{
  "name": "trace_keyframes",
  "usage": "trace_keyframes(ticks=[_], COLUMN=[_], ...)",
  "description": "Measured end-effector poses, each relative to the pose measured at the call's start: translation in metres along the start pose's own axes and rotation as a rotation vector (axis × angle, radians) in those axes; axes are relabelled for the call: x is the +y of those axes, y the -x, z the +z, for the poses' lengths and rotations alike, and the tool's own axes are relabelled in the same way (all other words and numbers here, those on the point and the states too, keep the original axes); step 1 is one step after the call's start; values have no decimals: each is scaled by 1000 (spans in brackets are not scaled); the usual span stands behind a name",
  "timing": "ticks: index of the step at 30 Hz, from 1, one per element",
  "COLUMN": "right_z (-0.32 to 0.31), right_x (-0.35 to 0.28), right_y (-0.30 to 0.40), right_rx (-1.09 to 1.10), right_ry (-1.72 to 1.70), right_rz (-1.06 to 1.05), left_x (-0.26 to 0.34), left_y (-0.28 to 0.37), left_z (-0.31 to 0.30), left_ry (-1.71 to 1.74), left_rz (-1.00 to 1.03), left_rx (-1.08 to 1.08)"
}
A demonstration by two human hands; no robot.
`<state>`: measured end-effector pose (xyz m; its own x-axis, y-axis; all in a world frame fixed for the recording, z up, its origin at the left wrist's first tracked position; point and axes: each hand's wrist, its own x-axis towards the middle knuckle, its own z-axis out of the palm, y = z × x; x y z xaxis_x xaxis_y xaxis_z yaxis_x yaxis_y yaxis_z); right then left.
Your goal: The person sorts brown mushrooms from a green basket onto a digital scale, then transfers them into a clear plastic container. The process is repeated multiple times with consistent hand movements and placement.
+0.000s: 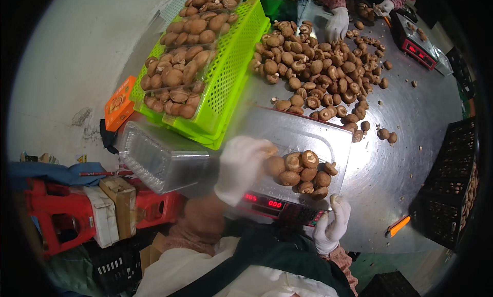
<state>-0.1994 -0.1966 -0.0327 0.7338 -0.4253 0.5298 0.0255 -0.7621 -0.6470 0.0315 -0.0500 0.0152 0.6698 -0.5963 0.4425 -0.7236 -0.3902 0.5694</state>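
A digital scale (269, 203) with a lit red display stands at the table edge before me, and several brown mushrooms (308, 173) sit in a clear plastic tray (335, 139) on its top. My left hand (242, 164), white-gloved and blurred, is at the tray's left side; a mushroom (270, 148) shows at its fingertips, though blur hides the exact grip. At the tray's near right corner, my right hand (334, 222), also gloved, has thumb and fingers apart, with a small brownish piece at the fingertips. A large heap of mushrooms (316, 68) lies beyond the scale.
A lime-green crate (235, 66) bears packed mushroom trays (173, 71). Stacked clear containers (154, 158) lie left of the scale. An orange cutter (398, 226) and a black crate (443, 185) are at right. A co-worker's gloved hand (337, 24) touches the heap near another scale (418, 43).
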Motion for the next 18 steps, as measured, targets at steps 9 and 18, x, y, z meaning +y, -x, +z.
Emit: trace_keyframes(ticks=[9, 18], right_z=[-29, -90], right_x=[-32, 64], right_y=[-9, 88], right_rx=[-49, 158], right_ry=[-780, 229], right_rz=[1138, 877], left_x=[36, -128], left_y=[-29, -145], left_z=[11, 120], left_ry=[528, -234], left_rz=[165, -138], left_rx=[-426, -820])
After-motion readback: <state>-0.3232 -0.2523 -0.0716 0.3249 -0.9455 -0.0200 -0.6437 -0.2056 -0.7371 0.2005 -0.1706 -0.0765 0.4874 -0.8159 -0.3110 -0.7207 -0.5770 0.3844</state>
